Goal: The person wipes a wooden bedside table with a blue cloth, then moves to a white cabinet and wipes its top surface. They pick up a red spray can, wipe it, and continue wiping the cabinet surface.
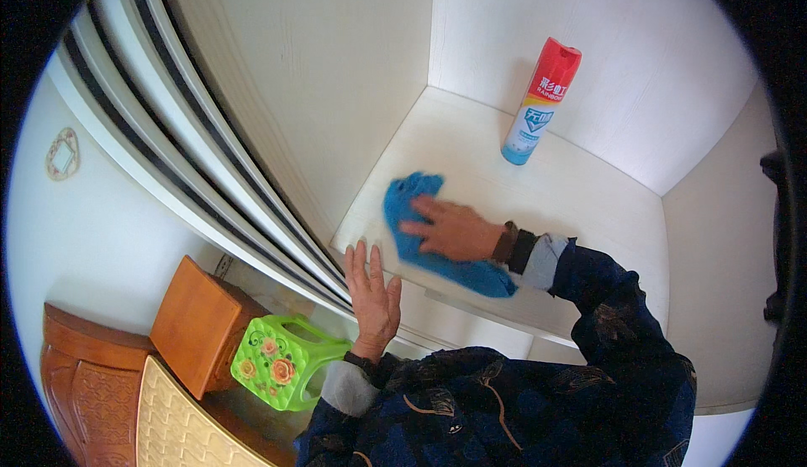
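My right hand [457,230] presses with spread fingers on a blue cloth [410,240], which lies bunched on the pale shelf board [574,183] of a cabinet. The cloth's lower end hangs toward the board's front edge. My left hand [372,293] rests, fingers extended, at the front left corner of the board, beside the sliding door edges, and holds nothing. Behind the cloth, near the back wall, an aerosol spray can [541,102] with a red cap and a white and blue body stands upright.
White and black sliding door edges [208,145] run along the left. Beyond them are a green plastic stool [271,360] with a flower pattern, a brown wooden bedside cabinet [195,328], a carved wooden headboard [94,379] and a yellowish woven mat [183,423]. Cabinet walls enclose the board.
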Demonstrator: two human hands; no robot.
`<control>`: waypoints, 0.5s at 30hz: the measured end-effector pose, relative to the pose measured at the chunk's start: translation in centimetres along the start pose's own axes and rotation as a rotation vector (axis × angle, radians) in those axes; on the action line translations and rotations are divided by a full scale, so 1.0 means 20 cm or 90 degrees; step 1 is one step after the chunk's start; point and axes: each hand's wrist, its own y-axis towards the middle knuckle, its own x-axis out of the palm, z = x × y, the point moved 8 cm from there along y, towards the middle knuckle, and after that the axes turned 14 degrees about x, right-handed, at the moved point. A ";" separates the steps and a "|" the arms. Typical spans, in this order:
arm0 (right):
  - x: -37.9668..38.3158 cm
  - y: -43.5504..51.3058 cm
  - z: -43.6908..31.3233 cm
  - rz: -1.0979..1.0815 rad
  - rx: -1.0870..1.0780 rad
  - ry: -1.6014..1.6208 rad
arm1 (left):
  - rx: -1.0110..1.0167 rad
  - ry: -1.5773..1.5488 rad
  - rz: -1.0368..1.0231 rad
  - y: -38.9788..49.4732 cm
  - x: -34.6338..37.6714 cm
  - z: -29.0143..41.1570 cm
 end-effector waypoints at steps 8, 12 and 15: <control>0.01 -0.06 -0.04 -0.029 -0.013 -0.043 | 0.070 0.092 -0.096 0.03 0.05 0.07; -0.03 -0.26 0.01 -0.079 0.022 -0.053 | 0.069 0.040 -0.123 0.04 0.09 0.11; -0.10 -0.30 0.24 -0.065 0.147 -0.087 | 0.058 0.069 -0.134 0.04 0.09 0.12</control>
